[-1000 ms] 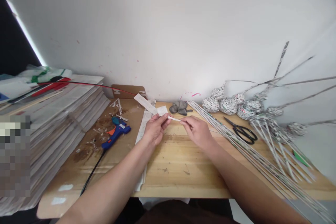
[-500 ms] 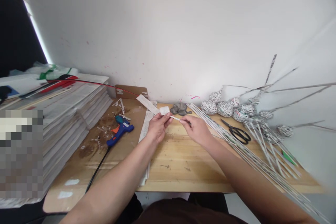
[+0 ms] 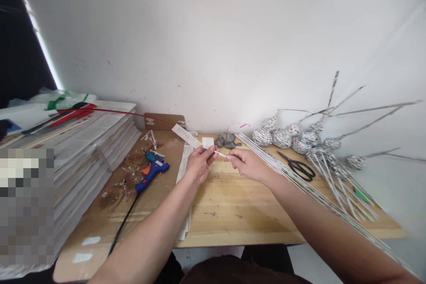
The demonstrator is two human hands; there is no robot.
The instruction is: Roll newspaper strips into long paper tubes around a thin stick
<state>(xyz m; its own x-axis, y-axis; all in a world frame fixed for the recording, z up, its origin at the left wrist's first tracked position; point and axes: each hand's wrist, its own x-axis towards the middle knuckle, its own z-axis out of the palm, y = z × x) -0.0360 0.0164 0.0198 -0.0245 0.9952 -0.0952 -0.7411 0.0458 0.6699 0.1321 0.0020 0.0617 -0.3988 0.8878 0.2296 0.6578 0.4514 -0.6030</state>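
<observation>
Between my two hands runs a thin white paper roll (image 3: 220, 154), pinched at either end. My left hand (image 3: 199, 163) is closed on its left end, thumb on top. Rising just above that thumb is a small square flap of white paper (image 3: 208, 142). A longer printed paper strip (image 3: 185, 135) slants up and left from behind the left hand; whether it joins the roll is hidden. The fingertips of my right hand (image 3: 245, 162) grip the roll's right end. Beyond the hands, by the wall, sits a grey crumpled lump (image 3: 226, 140).
A blue glue gun (image 3: 151, 173) with its cord lies on stained cardboard (image 3: 156, 213) to the left, beside a tall newspaper stack (image 3: 116, 142). Rightward are long paper sticks (image 3: 282, 166), black scissors (image 3: 301, 170) and several woven paper gourd shapes (image 3: 282, 137) with twigs.
My right hand has turned slightly and shifted a little down at the roll's end. The left hand keeps its pinch. The whole view has tilted slightly.
</observation>
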